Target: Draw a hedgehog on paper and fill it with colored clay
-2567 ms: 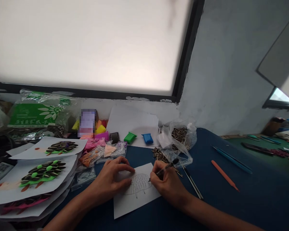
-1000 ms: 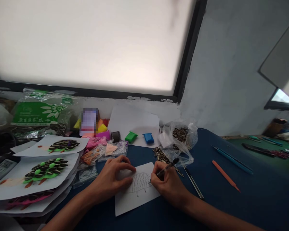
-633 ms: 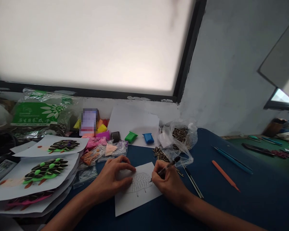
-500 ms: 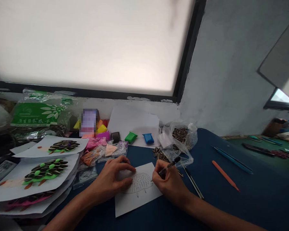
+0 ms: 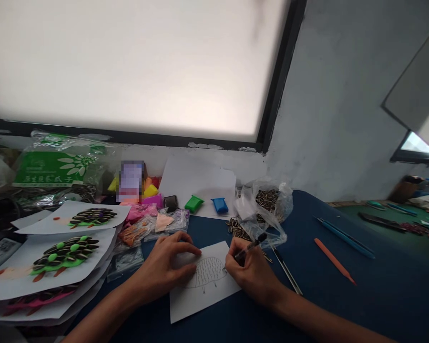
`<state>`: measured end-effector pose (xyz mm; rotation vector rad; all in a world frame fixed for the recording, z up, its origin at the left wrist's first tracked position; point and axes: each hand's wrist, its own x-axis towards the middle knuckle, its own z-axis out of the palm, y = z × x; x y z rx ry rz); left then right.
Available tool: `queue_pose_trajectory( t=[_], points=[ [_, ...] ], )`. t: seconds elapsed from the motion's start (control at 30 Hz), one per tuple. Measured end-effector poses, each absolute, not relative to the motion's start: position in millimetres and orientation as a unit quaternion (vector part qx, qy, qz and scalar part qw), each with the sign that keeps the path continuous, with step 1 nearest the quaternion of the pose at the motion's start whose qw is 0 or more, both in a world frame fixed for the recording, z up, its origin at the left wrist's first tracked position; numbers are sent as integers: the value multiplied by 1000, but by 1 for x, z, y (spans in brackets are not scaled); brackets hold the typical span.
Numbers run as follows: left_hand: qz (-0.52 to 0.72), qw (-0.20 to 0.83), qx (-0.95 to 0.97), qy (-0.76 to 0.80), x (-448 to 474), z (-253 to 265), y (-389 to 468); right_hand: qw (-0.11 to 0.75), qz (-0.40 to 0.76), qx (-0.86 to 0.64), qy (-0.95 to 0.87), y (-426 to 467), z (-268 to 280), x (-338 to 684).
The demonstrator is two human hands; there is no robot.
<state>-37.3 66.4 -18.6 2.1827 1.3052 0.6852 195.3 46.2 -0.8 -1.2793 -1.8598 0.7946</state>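
Note:
A sheet of white paper point(image 5: 189, 305) lies on the blue table, bearing a pen drawing point(image 5: 210, 272) of a rounded body filled with short strokes and two small legs. My left hand point(image 5: 173, 264) rests on the paper's left side, thumb and fingers apart, with nothing held. Gripped in my right hand point(image 5: 248, 267) is a black pen point(image 5: 250, 246), its tip at the right edge of the drawing. Behind that hand, loose sunflower seeds point(image 5: 237, 228) spill beside a clear plastic bag of seeds point(image 5: 268, 200).
Stacked sheets point(image 5: 103, 267) with seed-and-clay hedgehogs stand at left, before a green seed bag point(image 5: 50, 169). Green point(image 5: 193, 204) and blue point(image 5: 220, 205) clay packs sit at the back. An orange tool point(image 5: 334, 260), a blue tool point(image 5: 345, 237) and another pen point(image 5: 286, 270) lie at right.
My right hand and the pen have barely shifted at the drawing's right edge. My left hand stays in place on the paper. The view has moved very slightly.

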Motion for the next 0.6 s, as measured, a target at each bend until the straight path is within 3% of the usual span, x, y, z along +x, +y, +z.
queue_pose_trajectory(
  t=[0.6],
  points=[
    [252, 261, 800, 478, -38, -18, 66, 358, 316, -499, -723, 46, 0, 196]
  ],
)
